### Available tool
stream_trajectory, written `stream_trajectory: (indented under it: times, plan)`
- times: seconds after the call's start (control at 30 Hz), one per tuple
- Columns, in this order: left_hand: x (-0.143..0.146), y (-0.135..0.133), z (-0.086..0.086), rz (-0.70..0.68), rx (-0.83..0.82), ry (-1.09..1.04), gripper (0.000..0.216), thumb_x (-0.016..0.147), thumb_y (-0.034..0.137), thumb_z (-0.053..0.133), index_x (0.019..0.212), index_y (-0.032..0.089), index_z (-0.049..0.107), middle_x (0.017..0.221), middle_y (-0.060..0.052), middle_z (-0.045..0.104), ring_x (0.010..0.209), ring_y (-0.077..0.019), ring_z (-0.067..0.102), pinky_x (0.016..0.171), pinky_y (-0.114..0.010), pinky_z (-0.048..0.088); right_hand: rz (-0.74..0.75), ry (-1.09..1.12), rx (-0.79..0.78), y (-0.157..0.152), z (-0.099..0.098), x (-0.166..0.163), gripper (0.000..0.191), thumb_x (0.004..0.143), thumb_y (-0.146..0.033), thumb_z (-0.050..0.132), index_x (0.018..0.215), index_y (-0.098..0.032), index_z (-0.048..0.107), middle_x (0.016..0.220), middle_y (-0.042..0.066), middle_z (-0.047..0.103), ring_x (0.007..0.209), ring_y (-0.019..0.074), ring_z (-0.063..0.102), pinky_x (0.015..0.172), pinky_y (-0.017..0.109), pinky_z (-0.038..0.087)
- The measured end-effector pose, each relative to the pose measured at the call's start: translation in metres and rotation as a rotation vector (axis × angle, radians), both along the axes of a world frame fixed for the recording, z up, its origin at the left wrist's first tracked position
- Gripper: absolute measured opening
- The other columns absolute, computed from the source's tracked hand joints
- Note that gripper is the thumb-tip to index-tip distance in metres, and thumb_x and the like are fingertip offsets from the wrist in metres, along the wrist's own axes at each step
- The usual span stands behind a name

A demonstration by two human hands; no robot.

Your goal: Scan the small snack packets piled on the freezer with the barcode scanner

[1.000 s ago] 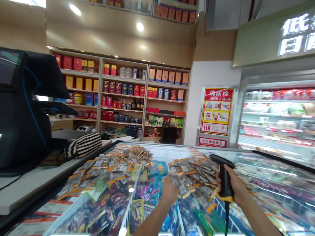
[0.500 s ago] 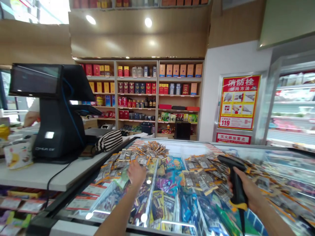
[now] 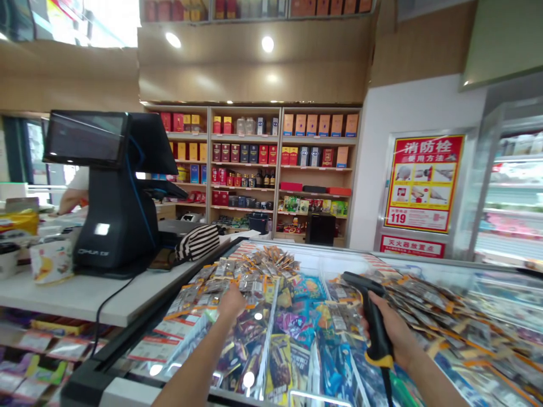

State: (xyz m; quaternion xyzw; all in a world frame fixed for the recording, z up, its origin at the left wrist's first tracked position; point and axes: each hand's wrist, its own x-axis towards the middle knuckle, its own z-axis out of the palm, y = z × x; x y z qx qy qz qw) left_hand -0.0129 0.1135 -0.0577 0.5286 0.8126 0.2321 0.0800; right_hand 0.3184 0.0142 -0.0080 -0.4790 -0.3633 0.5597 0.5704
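My right hand (image 3: 388, 328) is wrapped round the grip of a black and yellow barcode scanner (image 3: 375, 319), its head turned to the left and its cable hanging down. Over a heap of small clear snack packets with orange edges, my left hand (image 3: 231, 302) is closed, with its fingertips at a snack packet (image 3: 253, 284); the fingers partly hide the grip. More snack packets (image 3: 441, 311) lie spread to the right of the scanner. All these packets rest on the glass top of a chest freezer (image 3: 335, 253).
Bagged frozen goods (image 3: 282, 367) show through the glass. Left of the freezer is a counter (image 3: 114, 302) with a black cash register terminal (image 3: 114, 226) and a striped pouch (image 3: 197, 243). Behind stand shelves of boxes (image 3: 244, 152). A person's arm (image 3: 74, 195) shows at far left.
My right hand has brought the scanner leftward, nearer my left hand. My left hand stays at the packet heap. The whole view has shifted slightly, with the background now further right.
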Motion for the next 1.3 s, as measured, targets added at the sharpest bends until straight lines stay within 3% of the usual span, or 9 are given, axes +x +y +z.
stream_trajectory:
  times: [0.1, 0.23, 0.37, 0.5, 0.57, 0.67, 0.77, 1.0, 1.3]
  plan:
    - [-0.007, 0.001, 0.006, 0.013, 0.006, 0.021, 0.036, 0.060, 0.028, 0.050, 0.092, 0.011, 0.050, 0.101, -0.017, 0.055, 0.094, -0.0271, 0.050, 0.071, -0.031, 0.038, 0.029, -0.004, -0.018, 0.001, -0.001, -0.004, 0.030, 0.065, -0.045, 0.050, 0.062, -0.015, 0.049, 0.040, -0.002, 0.050, 0.034, 0.0079, 0.045, 0.034, 0.019, 0.037]
    - [0.000, 0.008, 0.015, 0.020, 0.051, 0.012, 0.048, 0.066, 0.040, 0.043, 0.103, 0.009, 0.045, 0.103, -0.018, 0.053, 0.096, -0.0286, 0.049, 0.072, -0.035, 0.038, 0.048, 0.004, -0.008, -0.001, -0.002, -0.004, 0.029, 0.066, -0.045, 0.050, 0.063, -0.015, 0.050, 0.040, -0.002, 0.051, 0.035, 0.0081, 0.045, 0.035, 0.019, 0.038]
    - [0.015, 0.018, 0.019, -0.147, 0.124, 0.022, 0.053, 0.060, 0.025, 0.053, 0.111, 0.019, 0.040, 0.117, -0.010, 0.045, 0.110, -0.0247, 0.036, 0.084, -0.036, 0.030, 0.063, 0.030, 0.027, -0.004, -0.004, -0.003, 0.027, 0.066, -0.043, 0.049, 0.065, -0.016, 0.050, 0.041, -0.003, 0.050, 0.037, 0.0087, 0.047, 0.036, 0.020, 0.039]
    - [0.014, 0.027, 0.022, -0.307, 0.099, -0.019, 0.061, 0.043, 0.015, 0.068, 0.100, 0.026, 0.050, 0.115, -0.004, 0.048, 0.113, -0.0266, 0.032, 0.091, -0.039, 0.021, 0.071, 0.027, 0.007, -0.008, -0.004, -0.002, 0.028, 0.066, -0.044, 0.050, 0.065, -0.016, 0.050, 0.044, -0.003, 0.051, 0.037, 0.0080, 0.046, 0.036, 0.020, 0.039]
    - [0.007, 0.029, 0.026, -0.315, 0.052, -0.070, 0.049, 0.040, 0.018, 0.072, 0.086, 0.021, 0.056, 0.103, -0.006, 0.056, 0.108, -0.0288, 0.037, 0.089, -0.041, 0.024, 0.083, 0.033, 0.006, -0.010, -0.003, -0.003, 0.028, 0.066, -0.044, 0.049, 0.064, -0.016, 0.050, 0.046, -0.002, 0.052, 0.037, 0.0074, 0.046, 0.036, 0.019, 0.038]
    - [-0.001, 0.029, 0.033, -0.299, 0.003, -0.193, 0.023, 0.062, 0.030, 0.060, 0.080, 0.015, 0.057, 0.090, -0.004, 0.058, 0.094, -0.0207, 0.049, 0.082, -0.039, 0.034, 0.103, 0.048, -0.013, -0.012, -0.002, -0.008, 0.028, 0.067, -0.044, 0.048, 0.066, -0.016, 0.050, 0.047, -0.002, 0.052, 0.036, 0.0069, 0.045, 0.035, 0.019, 0.037]
    - [0.005, 0.025, 0.037, -0.278, 0.021, -0.378, 0.026, 0.076, 0.031, 0.043, 0.092, 0.013, 0.052, 0.091, -0.004, 0.055, 0.080, -0.0135, 0.053, 0.070, -0.033, 0.043, 0.146, 0.091, -0.008, -0.014, -0.002, -0.017, 0.028, 0.067, -0.044, 0.048, 0.070, -0.016, 0.050, 0.050, -0.002, 0.053, 0.036, 0.0066, 0.044, 0.034, 0.019, 0.038]
    - [0.045, 0.017, 0.031, -0.286, 0.154, -0.807, 0.029, 0.078, 0.030, 0.040, 0.102, 0.014, 0.046, 0.091, -0.004, 0.054, 0.072, -0.0108, 0.054, 0.062, -0.028, 0.046, 0.262, 0.110, 0.003, -0.023, 0.007, -0.048, 0.031, 0.068, -0.045, 0.046, 0.081, -0.017, 0.050, 0.054, -0.002, 0.054, 0.037, 0.0069, 0.045, 0.033, 0.019, 0.038]
    - [0.063, 0.009, 0.042, -0.303, 0.284, -0.967, 0.025, 0.078, 0.029, 0.042, 0.095, 0.013, 0.050, 0.085, -0.003, 0.056, 0.069, -0.0098, 0.054, 0.060, -0.027, 0.046, 0.341, 0.086, 0.022, -0.029, 0.012, -0.056, 0.030, 0.068, -0.045, 0.046, 0.078, -0.017, 0.048, 0.053, -0.002, 0.052, 0.036, 0.0067, 0.044, 0.032, 0.019, 0.037]
